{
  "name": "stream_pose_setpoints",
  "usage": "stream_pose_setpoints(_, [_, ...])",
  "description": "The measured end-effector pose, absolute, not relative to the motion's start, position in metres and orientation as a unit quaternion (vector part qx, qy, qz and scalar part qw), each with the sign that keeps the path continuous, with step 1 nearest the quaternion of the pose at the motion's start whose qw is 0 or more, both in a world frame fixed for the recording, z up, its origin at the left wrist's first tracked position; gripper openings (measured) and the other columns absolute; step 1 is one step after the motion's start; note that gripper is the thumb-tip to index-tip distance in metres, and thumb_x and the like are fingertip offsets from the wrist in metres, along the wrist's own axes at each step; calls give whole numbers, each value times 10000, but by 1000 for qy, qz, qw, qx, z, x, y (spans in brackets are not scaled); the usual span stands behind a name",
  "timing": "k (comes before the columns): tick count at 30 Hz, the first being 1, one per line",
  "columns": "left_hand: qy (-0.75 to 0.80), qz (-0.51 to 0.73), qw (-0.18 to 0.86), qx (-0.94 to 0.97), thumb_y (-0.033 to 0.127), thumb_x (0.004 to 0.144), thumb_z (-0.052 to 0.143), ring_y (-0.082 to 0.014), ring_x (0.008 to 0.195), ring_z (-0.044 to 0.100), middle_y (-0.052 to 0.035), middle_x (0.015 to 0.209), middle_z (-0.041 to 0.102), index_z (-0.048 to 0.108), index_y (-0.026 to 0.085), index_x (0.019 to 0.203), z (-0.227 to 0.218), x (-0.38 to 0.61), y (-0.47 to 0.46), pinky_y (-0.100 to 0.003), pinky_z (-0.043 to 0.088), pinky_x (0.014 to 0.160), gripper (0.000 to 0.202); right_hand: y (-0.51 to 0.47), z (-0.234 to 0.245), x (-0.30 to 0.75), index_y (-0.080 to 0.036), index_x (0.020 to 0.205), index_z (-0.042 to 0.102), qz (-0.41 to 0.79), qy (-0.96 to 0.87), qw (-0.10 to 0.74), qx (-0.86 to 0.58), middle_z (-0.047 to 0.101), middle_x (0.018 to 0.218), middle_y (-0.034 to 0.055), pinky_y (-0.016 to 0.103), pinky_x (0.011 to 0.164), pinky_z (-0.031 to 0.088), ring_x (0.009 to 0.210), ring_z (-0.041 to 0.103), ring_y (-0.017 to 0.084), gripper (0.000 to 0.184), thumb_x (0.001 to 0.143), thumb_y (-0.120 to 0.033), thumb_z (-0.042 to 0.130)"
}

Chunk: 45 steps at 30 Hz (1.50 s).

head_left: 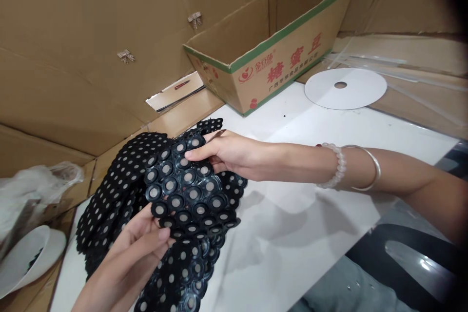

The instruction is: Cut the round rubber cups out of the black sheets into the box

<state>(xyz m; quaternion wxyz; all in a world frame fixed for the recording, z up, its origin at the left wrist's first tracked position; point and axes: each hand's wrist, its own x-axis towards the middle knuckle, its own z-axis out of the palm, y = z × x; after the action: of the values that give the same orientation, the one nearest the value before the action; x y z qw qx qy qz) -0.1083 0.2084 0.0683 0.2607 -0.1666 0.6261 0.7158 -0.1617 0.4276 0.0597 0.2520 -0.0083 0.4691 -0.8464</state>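
A flexible black sheet of joined rubber rings with pale round centres is held up in front of me, slightly bent. My left hand pinches its lower left edge, thumb on top. My right hand grips the upper right part, its thumb lying across the rings. By the right index finger a thin, dark, pointed thing sticks out; its kind cannot be told. More of the same black sheets lie in a folded pile behind and left of my hands, and another part hangs below.
An open cardboard box with green edges stands on the white table at the back. Right of it lies a white disc with a centre hole. At left are a white bowl holding black bits and a clear plastic bag. Cardboard walls enclose the back.
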Motion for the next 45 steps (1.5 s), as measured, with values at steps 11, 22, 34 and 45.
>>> stream_pose_setpoints(11, [640,700,257,-186,175,642,851,-89,597,639,63,693,694,666,254,730,71,-107,216,-122,508,528,219,426,62,-159,-150,750,586,-842,466,270,-31,625,857,-15,195,685,418,801,564,83,104,784,-137,683])
stream_pose_setpoints(22, [629,698,258,-224,99,618,842,-130,681,674,49,664,680,592,214,628,66,-109,213,-207,583,691,275,422,61,-164,-139,711,608,-844,439,306,31,608,730,-23,175,581,401,624,508,63,105,762,-138,699])
stream_pose_setpoints(34, [628,701,257,-221,133,630,853,-81,568,617,74,563,617,617,215,617,68,-107,214,-177,562,656,251,422,58,-169,-151,663,542,-856,377,348,66,556,579,-35,175,462,399,494,503,75,173,779,-173,669])
stream_pose_setpoints(45, [630,695,279,-203,162,655,843,-81,589,625,70,611,654,601,224,593,66,-107,207,-148,540,593,257,419,51,-170,-158,670,536,-848,379,364,70,571,574,-31,175,481,441,485,512,80,177,777,-199,672])
